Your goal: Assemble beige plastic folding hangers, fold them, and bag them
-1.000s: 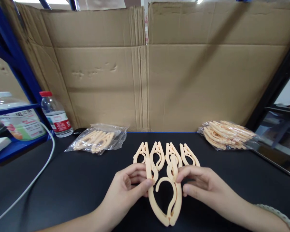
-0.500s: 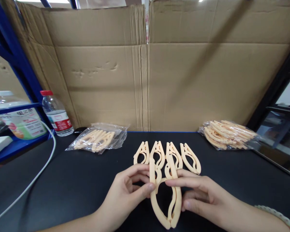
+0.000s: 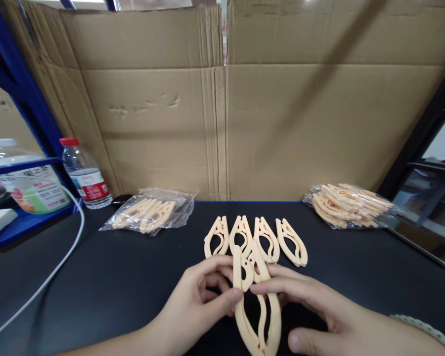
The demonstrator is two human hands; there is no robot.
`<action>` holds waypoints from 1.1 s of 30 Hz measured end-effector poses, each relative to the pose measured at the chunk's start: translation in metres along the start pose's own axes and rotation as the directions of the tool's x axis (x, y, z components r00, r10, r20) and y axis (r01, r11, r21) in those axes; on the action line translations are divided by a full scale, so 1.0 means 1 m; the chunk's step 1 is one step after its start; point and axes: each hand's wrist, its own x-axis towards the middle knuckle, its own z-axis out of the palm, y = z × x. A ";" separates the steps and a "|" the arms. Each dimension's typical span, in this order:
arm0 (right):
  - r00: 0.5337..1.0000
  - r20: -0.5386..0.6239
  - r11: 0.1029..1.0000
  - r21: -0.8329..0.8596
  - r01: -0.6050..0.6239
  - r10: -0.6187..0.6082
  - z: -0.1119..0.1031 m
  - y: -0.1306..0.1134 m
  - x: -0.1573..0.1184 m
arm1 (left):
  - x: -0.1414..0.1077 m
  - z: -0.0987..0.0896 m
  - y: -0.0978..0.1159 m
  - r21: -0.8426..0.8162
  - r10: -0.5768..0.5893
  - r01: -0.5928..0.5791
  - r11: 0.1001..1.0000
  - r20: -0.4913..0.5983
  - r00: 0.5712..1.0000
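Observation:
A cream folding hanger [image 3: 275, 321], folded into a narrow loop, is held upright between my hands at the bottom centre. My left hand [image 3: 203, 296] pinches its left arm between thumb and fingers. My right hand [image 3: 311, 301] has its index finger across the hanger's right arm, other fingers behind it, and the thumb apart below. Beyond them several similar folded hangers lie in a row on the black table; the rightmost hanger [image 3: 302, 252] is slanted, and the leftmost hanger [image 3: 206, 242] is behind my left hand.
A clear bag of hangers [image 3: 148, 212] lies at the back left, and a fuller bag [image 3: 348, 205] at the back right. A red-capped bottle [image 3: 91, 185], a white cable [image 3: 68, 252] and a blue shelf are left. A dark-screened device [image 3: 426, 212] stands right. Cardboard [image 3: 319, 138] forms the back.
The held hanger's two upper arms have come closer together and it sits slightly lower. My right thumb has moved down, away from the hanger.

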 end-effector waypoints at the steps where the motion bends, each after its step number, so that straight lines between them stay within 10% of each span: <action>1: 1.000 -0.025 1.000 0.000 -0.004 0.004 0.000 0.002 0.000 | 0.001 0.000 0.000 0.000 0.003 -0.003 1.000 -0.006 1.000; 18: 0.990 0.134 0.957 0.280 -0.077 0.041 -0.007 -0.004 0.003 | -0.002 -0.002 -0.002 0.065 0.025 -0.029 0.997 0.057 0.998; 23: 0.973 -0.180 0.974 0.201 -0.104 0.141 -0.032 0.010 0.006 | 0.001 -0.011 -0.009 0.122 0.064 -0.065 0.990 0.011 0.998; 27: 0.833 -0.514 0.979 0.096 -0.181 0.204 -0.074 0.032 0.002 | 0.002 -0.015 -0.015 0.120 0.085 -0.082 0.989 -0.019 0.996; 30: 0.770 -0.570 0.945 0.036 -0.326 0.287 -0.098 0.050 -0.001 | 0.001 -0.016 -0.017 0.151 0.089 -0.084 0.985 -0.027 0.996; 33: 0.805 -0.537 0.889 -0.198 -0.413 0.254 -0.108 0.064 -0.003 | 0.000 -0.018 -0.018 0.203 0.099 -0.091 0.975 -0.027 0.995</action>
